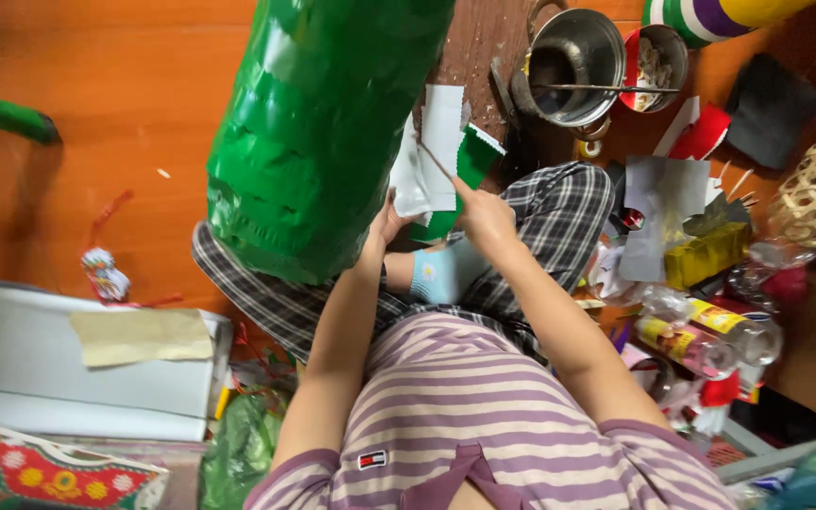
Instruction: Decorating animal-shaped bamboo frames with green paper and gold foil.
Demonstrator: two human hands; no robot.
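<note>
A big cylinder covered in glossy green paper (318, 123) leans across my lap. My left hand (384, 225) rests beside its lower right edge and holds a piece of white and green paper (432, 165). My right hand (485, 215) is shut on a thin stick (434, 161), whose tip lies on that paper. I sit cross-legged in plaid trousers with a light blue sock (441, 271) showing.
A steel pot (573, 66) with a stick across it and a small red tin (658, 57) stand on the orange floor. At right lie paper scraps (663, 212), plastic bottles (710, 335) and a woven bamboo ball (814, 198). Grey sheets (40, 354) lie at left.
</note>
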